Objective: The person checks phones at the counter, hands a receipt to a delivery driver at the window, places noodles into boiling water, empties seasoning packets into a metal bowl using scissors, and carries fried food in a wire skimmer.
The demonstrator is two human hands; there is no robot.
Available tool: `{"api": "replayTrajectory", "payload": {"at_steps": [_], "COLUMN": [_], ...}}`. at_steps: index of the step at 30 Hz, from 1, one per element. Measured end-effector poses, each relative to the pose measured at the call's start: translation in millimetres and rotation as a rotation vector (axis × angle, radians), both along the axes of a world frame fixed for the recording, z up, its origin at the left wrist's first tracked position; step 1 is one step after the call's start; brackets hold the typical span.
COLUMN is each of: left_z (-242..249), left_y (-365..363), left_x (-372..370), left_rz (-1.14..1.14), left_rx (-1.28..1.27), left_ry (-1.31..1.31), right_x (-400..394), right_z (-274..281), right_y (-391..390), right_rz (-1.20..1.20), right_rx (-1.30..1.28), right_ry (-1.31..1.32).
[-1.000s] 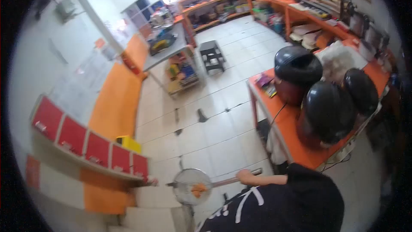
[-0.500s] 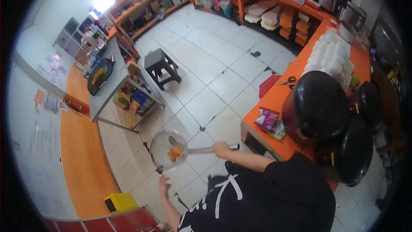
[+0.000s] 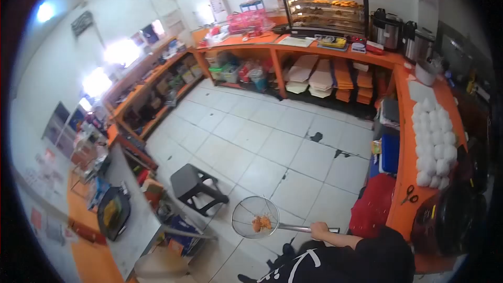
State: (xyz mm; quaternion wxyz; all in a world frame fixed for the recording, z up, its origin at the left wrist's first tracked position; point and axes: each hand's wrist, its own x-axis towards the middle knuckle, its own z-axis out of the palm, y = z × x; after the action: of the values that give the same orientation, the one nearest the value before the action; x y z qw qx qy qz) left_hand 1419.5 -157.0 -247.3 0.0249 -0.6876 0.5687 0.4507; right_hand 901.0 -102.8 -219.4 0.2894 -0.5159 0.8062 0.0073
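Note:
My right hand (image 3: 319, 231) is closed around the metal handle of a round wire strainer (image 3: 242, 228), low in the centre of the view. A few orange-brown fried pieces (image 3: 262, 223) lie in the strainer's mesh. The strainer is held out over the tiled floor, to the right of a dark plastic stool (image 3: 191, 182). My left hand does not show in the current view.
An orange counter (image 3: 404, 157) on the right bears rows of white round items (image 3: 435, 141), scissors (image 3: 409, 195) and black round containers (image 3: 445, 217). A grey table (image 3: 131, 209) with a black tray (image 3: 113, 214) stands left. A lit food display case (image 3: 326, 10) is at the back.
The view has tilted up and shifted toward the back of the room. My left hand has gone out of view. My right hand still holds the strainer with the fried pieces.

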Motion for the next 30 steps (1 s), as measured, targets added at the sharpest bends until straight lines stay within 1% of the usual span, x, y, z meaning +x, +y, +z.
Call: {"api": "replayTrajectory", "payload": {"at_steps": [1,2,3,4,6,7,8,9,10,11,12,13,14,15,16,17,18,19,20,21,22,23,25,26,28,30], "left_z": [0.1,0.5,3.3,9.6,52.3,80.2,88.3,99.5,164.1,183.4,180.0,191.3,161.0,134.9,123.2,93.5,61.1,9.3,-57.9,-42.7,-37.0,-34.7,-31.0,-30.3,-28.3,-26.9], "left_y": [-60.7,-124.0,-198.3,-265.9,-409.4,-478.6,-547.7,-596.8,-595.3,-611.6,-633.5,-636.1,-655.9,-667.0,-656.8,-653.3,-647.9,-649.2,-651.4,-630.9,-630.9,-644.2,-681.3,-704.1,-756.8,-808.8], "left_x": [0.8,3.6,8.7,2.1,-55.3,-99.5,-134.9,-181.8,-255.2,-301.7,-335.1,-372.2,-395.7,-416.1,-442.8,-456.6,-460.0,-455.2,-435.8,-434.1,-446.9,-456.9,-476.4,-486.3,-504.9,-524.4], "left_rz": [-0.026,-0.046,-0.053,-0.045,0.018,0.076,0.092,0.065,0.059,-0.025,-0.149,-0.233,-0.298,-0.362,-0.462,-0.352,-0.516,-0.676,-0.595,-0.698,-0.674,-0.639,-0.584,-0.556,-0.508,-0.478], "left_rx": [-0.067,-0.150,-0.259,-0.372,-0.589,-0.680,-0.650,-0.703,-0.681,-0.637,-0.645,-0.550,-0.536,-0.446,-0.494,-0.276,-0.308,-0.292,-0.115,-0.189,-0.103,-0.034,0.044,0.061,0.086,0.096], "left_ry": [-0.009,-0.014,-0.009,0.018,0.179,0.237,0.505,0.575,0.573,0.555,0.487,0.492,0.505,0.419,0.338,0.364,0.251,0.012,0.203,0.115,0.066,0.024,-0.026,-0.042,-0.068,-0.089], "right_x": [-13.2,-26.9,-35.5,-45.6,-75.4,-90.7,-104.4,-120.2,-136.8,-153.3,-168.4,-183.9,-198.4,-211.3,-226.2,-240.5,-251.0,-260.0,-271.8,-286.7,-302.1,-317.6,-354.3,-376.8,-419.9,-471.9], "right_z": [-3.7,-12.6,-21.0,-23.3,-23.4,-17.8,-10.5,-9.8,-10.2,-10.4,-5.5,0.7,7.9,14.2,20.2,25.3,30.0,38.5,52.1,66.6,80.9,88.2,97.5,103.3,120.8,140.0], "right_y": [-16.9,-31.2,-30.3,-19.1,-42.7,-56.0,-65.3,-76.8,-89.8,-102.2,-118.5,-137.5,-157.4,-178.3,-200.7,-222.9,-243.7,-265.3,-288.8,-312.9,-338.0,-362.0,-415.9,-447.1,-514.0,-580.3], "right_rz": [-0.026,-0.117,-0.205,-0.215,-0.354,-0.420,-0.483,-0.508,-0.532,-0.564,-0.595,-0.601,-0.667,-0.736,-0.749,-0.789,-0.829,-0.842,-0.855,-0.866,-0.904,-0.910,-0.872,-0.865,-0.857,-0.851], "right_rx": [0.035,-0.048,-0.125,-0.086,-0.114,-0.031,0.047,0.060,0.070,0.068,0.070,0.058,0.055,0.053,0.045,0.043,0.047,0.053,-0.008,-0.071,-0.089,-0.089,-0.226,-0.229,-0.327,-0.383], "right_ry": [0.008,0.034,0.063,0.073,0.127,0.109,0.084,0.070,0.057,0.064,0.070,0.081,0.049,0.010,0.009,0.020,0.027,0.017,0.033,0.058,0.001,0.010,-0.042,-0.032,-0.093,-0.095]}}
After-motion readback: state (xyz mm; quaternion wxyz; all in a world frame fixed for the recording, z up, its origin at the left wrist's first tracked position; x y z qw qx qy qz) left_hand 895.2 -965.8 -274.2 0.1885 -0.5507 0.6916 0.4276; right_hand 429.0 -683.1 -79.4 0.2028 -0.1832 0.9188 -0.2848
